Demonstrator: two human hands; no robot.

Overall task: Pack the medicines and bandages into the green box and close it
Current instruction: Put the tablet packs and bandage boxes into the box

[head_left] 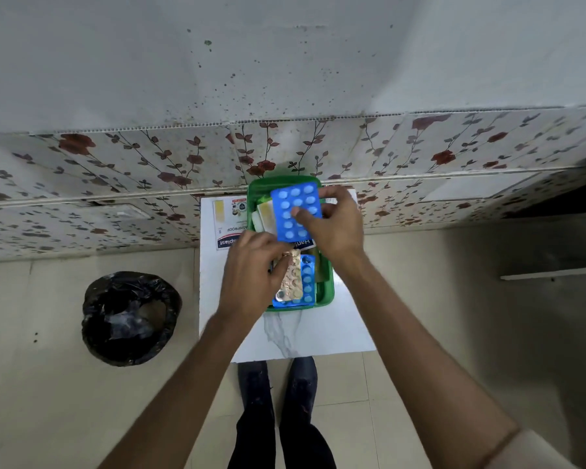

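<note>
The open green box (pixel 326 292) sits on a small white table (pixel 318 333). My right hand (pixel 335 225) holds a blue blister pack of white tablets (pixel 295 206) over the far half of the box, thumb on its face. My left hand (pixel 251 272) pinches a gold blister strip (pixel 293 275) at the near half, beside a second blue blister strip (pixel 308 280) lying inside. Bandage packets (pixel 264 214) lie in the box under the blue pack. A white bandage carton (pixel 229 225) lies flat on the table left of the box.
A bin lined with a black bag (pixel 129 316) stands on the tiled floor to the left. The table stands against a floral-tiled wall (pixel 149 170). My feet (pixel 278 384) are at the table's near edge. A ledge (pixel 552 274) juts out at the right.
</note>
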